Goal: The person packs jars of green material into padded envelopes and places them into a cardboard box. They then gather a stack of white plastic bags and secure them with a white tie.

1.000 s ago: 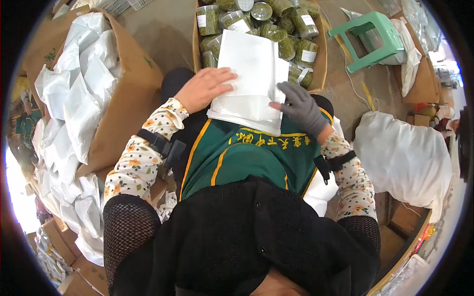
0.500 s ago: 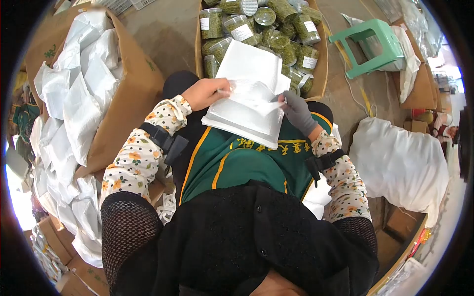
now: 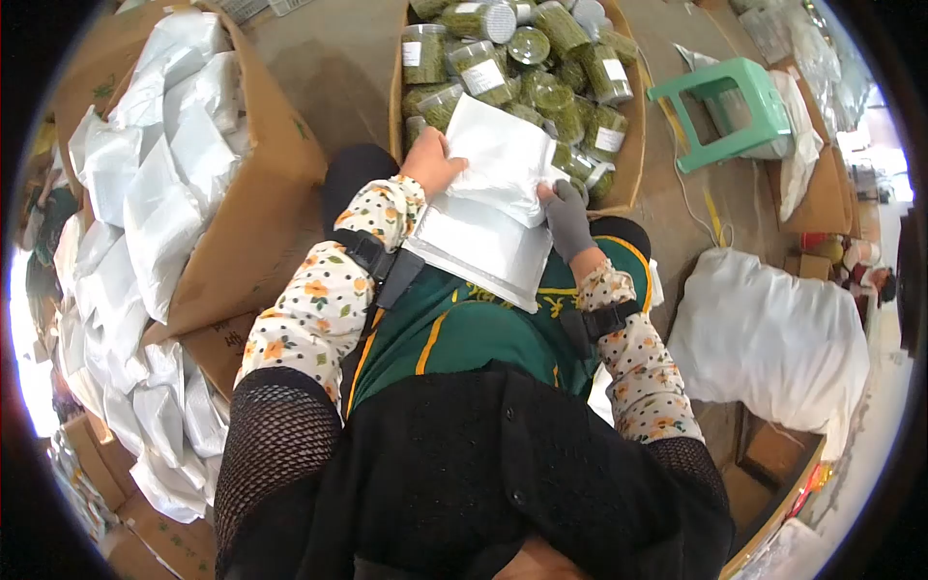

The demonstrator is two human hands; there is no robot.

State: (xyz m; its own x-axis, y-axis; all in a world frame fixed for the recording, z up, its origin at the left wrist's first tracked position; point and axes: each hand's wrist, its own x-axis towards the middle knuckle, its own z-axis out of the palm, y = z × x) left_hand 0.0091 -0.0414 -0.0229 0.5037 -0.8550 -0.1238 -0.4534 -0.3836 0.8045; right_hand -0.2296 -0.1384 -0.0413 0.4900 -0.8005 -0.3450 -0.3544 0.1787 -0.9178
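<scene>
Across my lap lies a small stack of flat white bubble bags (image 3: 483,246). On top of its far part is another white bubble bag (image 3: 500,145), its surface creased and puffed up. My left hand (image 3: 435,162), bare, grips this upper bag by its left edge, thumb on top. My right hand (image 3: 570,215), in a grey glove, pinches the same bag at its near right corner. The fingers beneath the bag are hidden on both sides. Beneath the stack, a green apron (image 3: 483,338) with yellow trim covers my legs.
Ahead, a cardboard box (image 3: 633,145) holds many clear jars (image 3: 483,72) of green contents. At left, a large carton (image 3: 242,193) overflows with white packets (image 3: 159,213). A green stool (image 3: 720,111) and a bulging white sack (image 3: 768,329) stand at right.
My hands have moved apart from the bag's middle to its two sides. The thin clear strip between them is no longer visible. The upper bag now lies folded over and puffed.
</scene>
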